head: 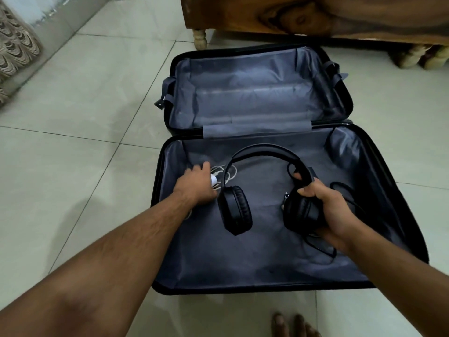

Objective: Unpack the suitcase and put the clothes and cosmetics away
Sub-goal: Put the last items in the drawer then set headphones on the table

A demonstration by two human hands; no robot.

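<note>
A black suitcase [167, 239] lies open flat on the tiled floor, both halves lined in grey fabric. The far half holds nothing visible. Over the near half my right hand [325, 212] grips a pair of black headphones [234, 210] by the right ear cup, and a black cable trails from them. My left hand [196, 183] reaches into the left side and closes its fingers on a white charger with a coiled white cable [220, 176]. No clothes or cosmetics are visible in the case.
A wooden bed frame [315, 18] with turned legs stands just behind the suitcase. A patterned fabric [17, 45] hangs at the far left. My bare toes [291, 324] show at the bottom edge, in front of the case.
</note>
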